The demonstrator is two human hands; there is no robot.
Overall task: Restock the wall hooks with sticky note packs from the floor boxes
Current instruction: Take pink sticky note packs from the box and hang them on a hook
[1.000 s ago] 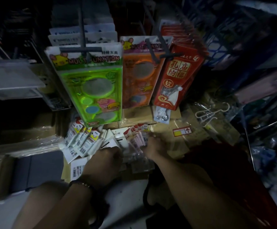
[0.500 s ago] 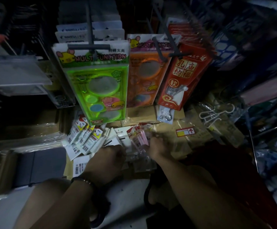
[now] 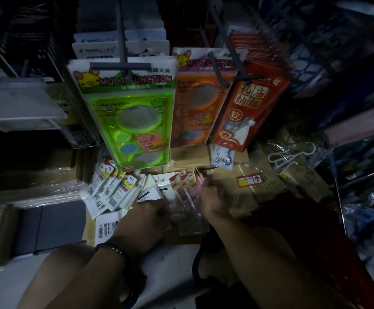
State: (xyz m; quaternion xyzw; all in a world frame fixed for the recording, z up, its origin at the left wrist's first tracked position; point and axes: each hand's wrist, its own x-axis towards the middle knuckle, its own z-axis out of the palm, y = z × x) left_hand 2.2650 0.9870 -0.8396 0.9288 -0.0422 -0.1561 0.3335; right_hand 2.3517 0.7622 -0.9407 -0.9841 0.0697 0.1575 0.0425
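Several small sticky note packs (image 3: 112, 188) with white and red header cards lie fanned out in a cardboard floor box (image 3: 206, 155) under the hooks. A second bunch of packs (image 3: 187, 184) in clear sleeves stands between my hands. My left hand (image 3: 145, 217) rests knuckles up on the near edge of the pile, fingers curled into the packs. My right hand (image 3: 212, 197) grips the clear-sleeved bunch from the right side. A grey wall hook (image 3: 121, 41) juts toward me above, carrying a green "Multifunction" stencil pack (image 3: 132, 121).
An orange stencil pack (image 3: 195, 103) and red charm packs (image 3: 248, 103) hang on neighbouring hooks. Dark wrapped notebooks (image 3: 47, 226) lie at the left. Taped cartons with a red arrow label (image 3: 249, 180) and white plastic hangers (image 3: 286, 159) sit at the right.
My view has tilted down slightly. Both hands stay in the box; my right hand has shifted a little around the clear-sleeved bunch of packs.
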